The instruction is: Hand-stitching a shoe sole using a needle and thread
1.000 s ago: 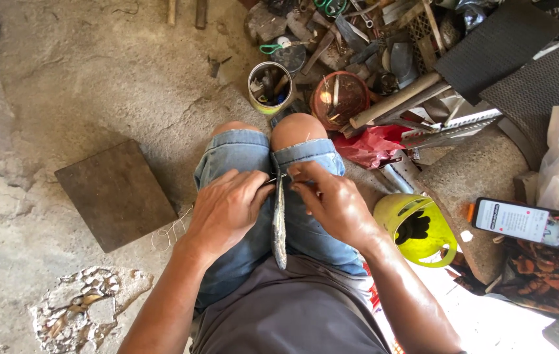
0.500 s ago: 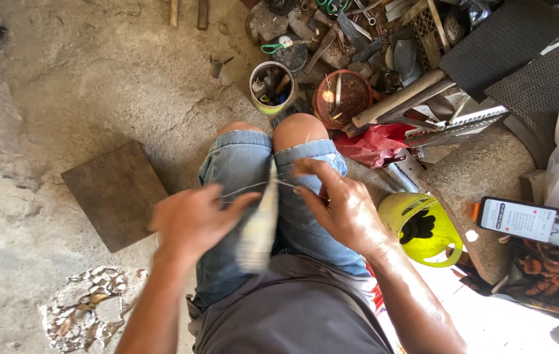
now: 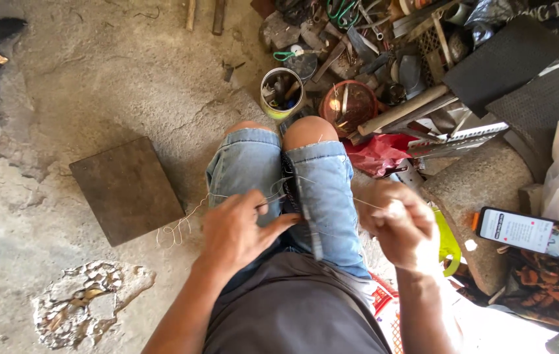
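Observation:
I sit with a long dark strip (image 3: 300, 200) clamped upright between my knees, in blue denim shorts (image 3: 332, 196). My left hand (image 3: 237, 229) rests on my left thigh, with its thumb against the strip and its fingers curled on a pale thread (image 3: 181, 226) that trails off in loops to the left. My right hand (image 3: 401, 226) is drawn out to the right of my right thigh. Its fingers are pinched shut on the same thin thread, which runs taut back to the strip.
A brown square board (image 3: 125, 190) lies on the cracked concrete floor at left. Ahead stand a tin can (image 3: 281, 92) of tools, a reddish bowl (image 3: 348, 105) and a heap of metal tools. A phone (image 3: 532, 233), a yellow-green object (image 3: 449, 242) and a red bag (image 3: 378, 154) lie at right.
Both hands were together at the strip over my knees. My right hand has since pulled out to the right with the thread, and my left hand swung left, then came back to the strip.

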